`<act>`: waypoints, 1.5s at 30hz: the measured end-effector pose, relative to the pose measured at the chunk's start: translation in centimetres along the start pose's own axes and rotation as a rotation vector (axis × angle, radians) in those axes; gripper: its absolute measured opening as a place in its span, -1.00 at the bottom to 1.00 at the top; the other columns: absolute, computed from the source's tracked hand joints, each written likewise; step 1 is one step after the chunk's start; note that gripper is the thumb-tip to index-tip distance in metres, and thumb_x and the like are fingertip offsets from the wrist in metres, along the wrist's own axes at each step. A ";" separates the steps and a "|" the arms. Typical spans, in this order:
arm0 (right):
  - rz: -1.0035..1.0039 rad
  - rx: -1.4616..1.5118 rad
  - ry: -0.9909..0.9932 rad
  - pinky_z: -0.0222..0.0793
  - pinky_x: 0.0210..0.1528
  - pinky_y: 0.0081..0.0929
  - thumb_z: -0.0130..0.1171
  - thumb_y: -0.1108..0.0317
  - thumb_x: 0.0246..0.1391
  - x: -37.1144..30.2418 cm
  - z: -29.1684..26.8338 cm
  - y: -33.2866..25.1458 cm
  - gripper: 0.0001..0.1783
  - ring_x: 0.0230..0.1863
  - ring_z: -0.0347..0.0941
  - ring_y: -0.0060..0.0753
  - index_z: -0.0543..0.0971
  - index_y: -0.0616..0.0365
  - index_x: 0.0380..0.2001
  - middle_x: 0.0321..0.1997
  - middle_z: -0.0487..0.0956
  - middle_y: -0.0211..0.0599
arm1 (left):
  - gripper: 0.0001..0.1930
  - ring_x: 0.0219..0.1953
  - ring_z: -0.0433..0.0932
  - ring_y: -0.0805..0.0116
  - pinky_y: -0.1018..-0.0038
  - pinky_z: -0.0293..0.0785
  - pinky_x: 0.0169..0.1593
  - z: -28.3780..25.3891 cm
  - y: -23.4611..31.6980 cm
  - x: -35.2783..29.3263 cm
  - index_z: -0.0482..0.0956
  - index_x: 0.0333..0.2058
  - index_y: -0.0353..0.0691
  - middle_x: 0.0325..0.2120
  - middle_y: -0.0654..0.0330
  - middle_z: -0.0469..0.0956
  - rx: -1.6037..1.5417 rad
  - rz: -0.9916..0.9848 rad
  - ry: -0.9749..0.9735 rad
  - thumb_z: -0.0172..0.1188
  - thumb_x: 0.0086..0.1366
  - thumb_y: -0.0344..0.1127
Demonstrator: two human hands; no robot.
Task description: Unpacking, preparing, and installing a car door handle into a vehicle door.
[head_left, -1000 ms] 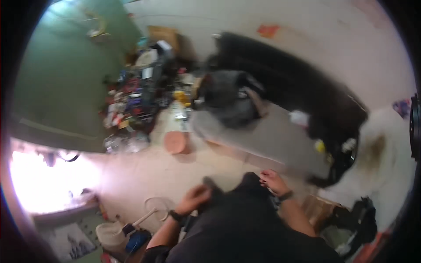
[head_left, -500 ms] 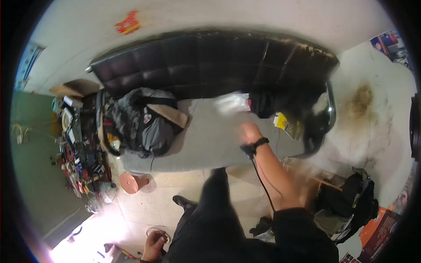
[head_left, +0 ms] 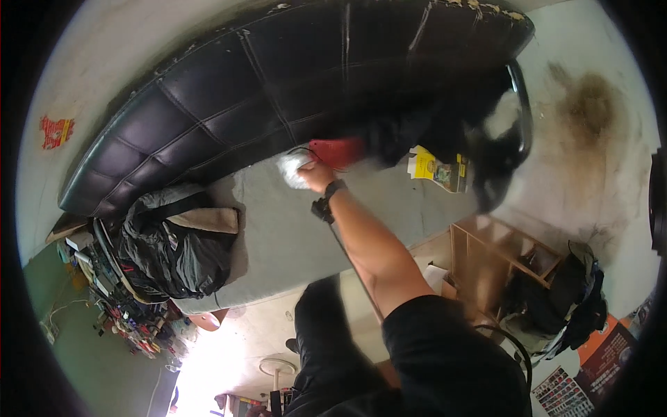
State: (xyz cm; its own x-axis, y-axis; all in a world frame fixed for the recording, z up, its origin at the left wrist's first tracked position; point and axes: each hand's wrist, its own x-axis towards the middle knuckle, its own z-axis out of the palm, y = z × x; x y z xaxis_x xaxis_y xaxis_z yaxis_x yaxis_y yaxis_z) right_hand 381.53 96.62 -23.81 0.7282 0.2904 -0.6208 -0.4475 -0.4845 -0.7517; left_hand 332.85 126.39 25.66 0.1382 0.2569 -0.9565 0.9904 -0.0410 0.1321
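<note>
- The right hand [head_left: 316, 175] is now stretched far forward over the grey mattress [head_left: 292, 236], where half a second ago it was blurred and nearer the body; the reach has been carried further toward 12 o'clock.
- A flat red object [head_left: 335, 151] is seen at the fingertips, at about 1 o'clock from the hand, and appears to be pinched or touched; the exact closure of the fingers cannot be told because of blur.
- A crumpled white bag [head_left: 292, 170] lies just beside the hand at 9 o'clock, touching the mattress where it meets the black padded backrest [head_left: 278, 76].
- A dark wristband and a thin cable are seen along the forearm.
- The left hand is not in view now, though it was seen low in the picture earlier.
- A black bundle of clothing [head_left: 174, 243] lies at 8 o'clock, and a yellow packet [head_left: 434, 168] at 3 o'clock, well apart from the hand.
- The reach is judged to have arrived at the red object.
</note>
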 end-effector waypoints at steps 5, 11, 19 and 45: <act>0.061 0.138 -0.003 0.46 -0.05 -0.31 0.42 0.19 -0.10 -9.7 0.1 -4.5 -0.51 -0.13 0.58 -0.24 0.59 0.21 -0.10 -0.21 0.64 -0.13 | -0.56 0.16 0.39 0.25 0.26 0.30 0.25 -0.3 1.3 1.9 0.47 0.15 -0.21 0.08 0.01 0.45 0.232 0.133 0.017 0.11 0.42 -0.08; -0.173 0.387 -0.490 0.41 0.14 -0.33 0.35 0.24 0.04 -26.3 8.7 -14.4 -0.44 0.05 0.51 -0.26 0.49 0.25 0.09 0.06 0.59 -0.09 | -0.56 -0.13 0.50 0.34 0.39 0.45 0.00 1.0 4.9 1.7 0.41 0.13 -0.32 -0.16 0.13 0.52 0.108 0.311 0.190 0.14 0.26 -0.45; -0.252 0.324 -0.924 0.39 0.03 -0.35 0.27 0.21 0.15 -40.0 13.2 -29.4 -0.64 -0.07 0.50 -0.30 0.49 0.19 -0.09 -0.13 0.58 -0.16 | -0.50 -0.04 0.48 0.46 0.44 0.43 0.06 2.2 11.8 -3.3 0.39 0.12 -0.35 -0.09 0.23 0.53 -0.416 0.342 -0.005 0.32 0.26 -0.34; -0.410 -0.442 -1.195 0.32 -0.31 -0.52 0.12 0.27 0.34 -66.6 49.0 -31.4 -0.77 -0.36 0.34 -0.64 0.52 0.21 -0.33 -0.41 0.48 -0.50 | -0.74 -0.32 0.57 0.39 0.43 0.55 -0.16 0.4 -40.1 -10.8 0.46 -0.07 -0.34 -0.26 0.16 0.56 -1.452 0.560 0.774 0.23 0.32 -0.40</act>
State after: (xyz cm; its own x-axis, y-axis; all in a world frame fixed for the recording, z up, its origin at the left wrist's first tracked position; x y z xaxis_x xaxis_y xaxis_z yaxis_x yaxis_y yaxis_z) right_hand 321.65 132.90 30.18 -0.2311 0.9068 -0.3525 0.0620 -0.3478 -0.9355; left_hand 291.62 124.92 30.59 -0.0218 0.8983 -0.4388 -0.0360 0.4379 0.8983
